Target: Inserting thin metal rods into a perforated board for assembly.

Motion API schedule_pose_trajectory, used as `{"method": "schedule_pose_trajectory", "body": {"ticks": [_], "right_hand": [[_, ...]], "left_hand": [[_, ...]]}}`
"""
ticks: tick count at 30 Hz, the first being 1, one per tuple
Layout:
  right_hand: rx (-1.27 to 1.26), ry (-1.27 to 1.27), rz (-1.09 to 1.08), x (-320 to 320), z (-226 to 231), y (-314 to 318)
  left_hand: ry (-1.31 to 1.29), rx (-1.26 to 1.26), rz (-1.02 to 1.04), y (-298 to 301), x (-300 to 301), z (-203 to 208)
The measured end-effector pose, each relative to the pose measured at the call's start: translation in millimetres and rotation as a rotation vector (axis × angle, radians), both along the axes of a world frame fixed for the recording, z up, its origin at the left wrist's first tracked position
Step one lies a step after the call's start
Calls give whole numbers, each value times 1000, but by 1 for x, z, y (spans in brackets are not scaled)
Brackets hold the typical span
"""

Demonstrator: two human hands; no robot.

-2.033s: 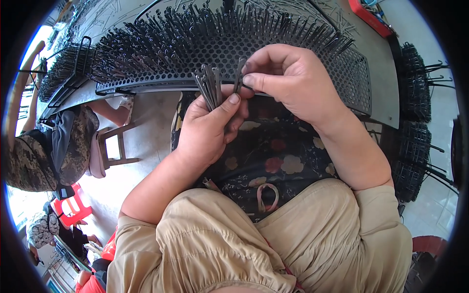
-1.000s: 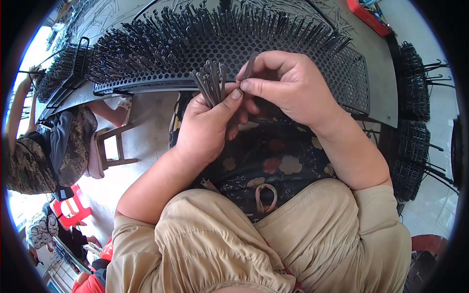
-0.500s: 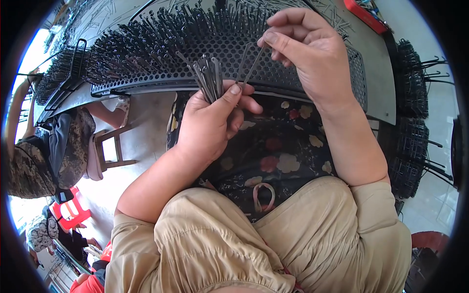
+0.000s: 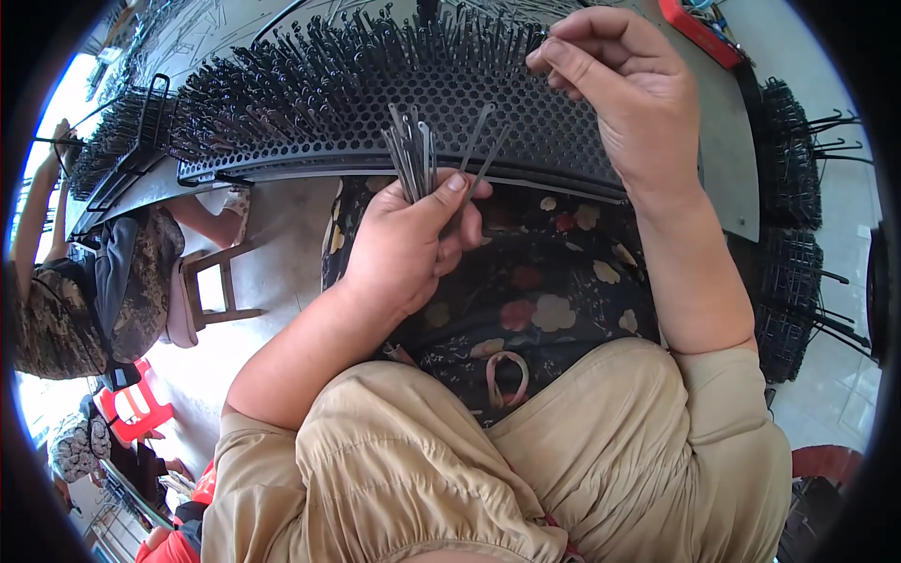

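Observation:
My left hand (image 4: 399, 239) is closed around a bundle of thin dark metal rods (image 4: 409, 155) with small eyes at their tips. Two of these rods fan out to the right, apart from the bundle, pinched under the thumb. My right hand (image 4: 629, 89) is raised over the right part of a black perforated rack (image 4: 497, 103). Its thumb and forefinger are pinched together by the right end of the standing rods; what lies between them, if anything, is too small to make out. Many similar rods (image 4: 282, 94) stand upright in the rack's holes along its far and left parts.
Loose rods (image 4: 202, 36) lie on the grey table behind the rack. A red tray (image 4: 699, 33) is at the far right. Stacked black wire racks (image 4: 788, 155) stand to the right. Another person (image 4: 113, 291) sits at the left beside a wooden stool (image 4: 218, 281). Dark floral cloth covers my lap.
My right hand has moved right and slightly up, away from the rods in my left hand, which it was touching. My left hand keeps its bundle in nearly the same place.

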State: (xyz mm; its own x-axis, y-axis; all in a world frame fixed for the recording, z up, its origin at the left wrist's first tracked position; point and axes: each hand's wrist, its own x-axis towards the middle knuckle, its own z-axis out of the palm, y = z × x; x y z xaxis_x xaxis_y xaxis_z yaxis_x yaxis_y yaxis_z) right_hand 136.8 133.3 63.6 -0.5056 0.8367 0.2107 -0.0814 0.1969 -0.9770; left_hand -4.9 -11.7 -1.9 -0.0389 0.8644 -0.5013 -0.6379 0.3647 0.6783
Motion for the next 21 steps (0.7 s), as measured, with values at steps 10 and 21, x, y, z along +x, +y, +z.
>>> {"method": "schedule_pose_trajectory", "body": {"ticks": [10, 21], "right_hand": [[135, -126, 417, 6, -15, -47], [271, 9, -24, 0, -2, -17]], "left_hand": [[-207, 63, 4, -2, -5, 4], [52, 20, -72, 3, -15, 0]]}}
